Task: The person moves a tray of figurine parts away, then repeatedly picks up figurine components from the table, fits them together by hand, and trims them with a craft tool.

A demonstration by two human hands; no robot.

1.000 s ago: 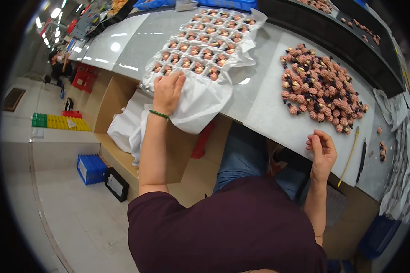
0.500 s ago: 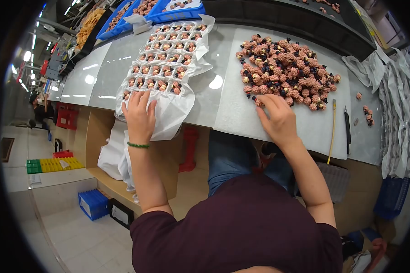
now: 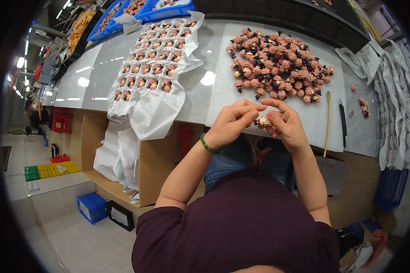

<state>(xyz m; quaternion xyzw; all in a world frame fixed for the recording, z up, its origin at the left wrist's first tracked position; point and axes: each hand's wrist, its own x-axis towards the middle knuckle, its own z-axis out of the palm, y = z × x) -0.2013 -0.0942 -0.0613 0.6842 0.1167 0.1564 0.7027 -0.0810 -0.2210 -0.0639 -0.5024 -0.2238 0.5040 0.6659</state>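
My right hand (image 3: pixel 288 127) holds a small figurine head (image 3: pixel 263 121) between thumb and fingers; it has pink curly hair, a pale face and a dark part at one end. Close beside it, my left hand (image 3: pixel 232 122) has its fingers stretched towards the figurine, and I cannot tell whether they touch it. Beyond my hands, a large pile of similar figurine heads (image 3: pixel 278 68) lies on a white foam sheet (image 3: pixel 218 98). To the left, a white divided tray (image 3: pixel 143 93) lined with thin paper holds rows of them, several in the nearest row.
A yellow stick (image 3: pixel 327 123) and a black pen-like tool (image 3: pixel 343 120) lie right of the pile, with a few loose heads (image 3: pixel 364 105). Wrapped trays (image 3: pixel 401 109) stand at far right. Blue bins (image 3: pixel 164 12) are at the back. An open cardboard box (image 3: pixel 155 177) with white paper stands below the table.
My left hand has left the tray and come across to my right hand. My right hand has drawn back from the pile's near edge with a figurine head in it.
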